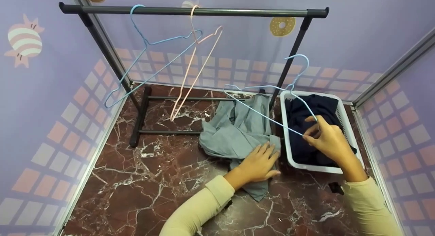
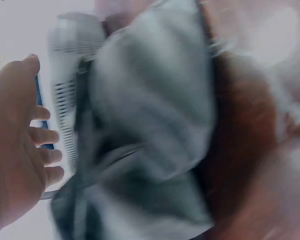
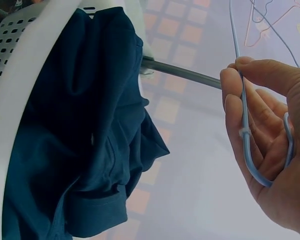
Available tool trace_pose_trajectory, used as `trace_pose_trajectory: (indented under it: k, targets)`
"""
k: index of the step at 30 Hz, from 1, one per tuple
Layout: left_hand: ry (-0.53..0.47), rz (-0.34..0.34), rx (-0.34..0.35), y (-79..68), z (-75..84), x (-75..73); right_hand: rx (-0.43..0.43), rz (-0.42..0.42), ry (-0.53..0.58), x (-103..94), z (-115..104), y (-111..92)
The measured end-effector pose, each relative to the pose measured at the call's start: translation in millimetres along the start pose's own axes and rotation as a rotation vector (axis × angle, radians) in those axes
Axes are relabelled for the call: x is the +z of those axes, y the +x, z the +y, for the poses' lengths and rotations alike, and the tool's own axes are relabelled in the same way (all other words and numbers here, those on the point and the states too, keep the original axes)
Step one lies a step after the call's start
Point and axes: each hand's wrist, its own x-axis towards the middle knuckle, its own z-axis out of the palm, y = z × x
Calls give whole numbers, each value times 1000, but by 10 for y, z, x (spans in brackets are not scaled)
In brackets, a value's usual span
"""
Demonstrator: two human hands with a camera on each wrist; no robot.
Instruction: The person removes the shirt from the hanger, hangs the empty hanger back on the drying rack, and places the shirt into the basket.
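A light blue wire hanger (image 1: 291, 88) is held up by one corner in my right hand (image 1: 328, 140), its hook pointing up and to the left. In the right wrist view the thumb and fingers pinch the hanger's wire (image 3: 246, 132). My left hand (image 1: 256, 164) lies over a crumpled grey-green garment (image 1: 231, 140) on the floor, fingers extended. The left wrist view is blurred; there the left hand (image 2: 15, 145) is beside the garment (image 2: 155, 90) with nothing gripped.
A white basket (image 1: 289, 151) with dark navy clothing (image 1: 312, 110) stands on the right, under my right hand. A black rack's top bar (image 1: 238, 12) carries another blue hanger (image 1: 136, 21) and a pink hanger (image 1: 192, 21). Purple panels enclose the marbled floor (image 1: 136, 195).
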Motion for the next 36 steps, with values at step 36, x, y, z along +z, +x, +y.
trace_pose_trajectory:
  k: [36]
  targets:
    - [160,341,-357,-18,-2084,-3129,-68,65,-149,-35,-144,-78]
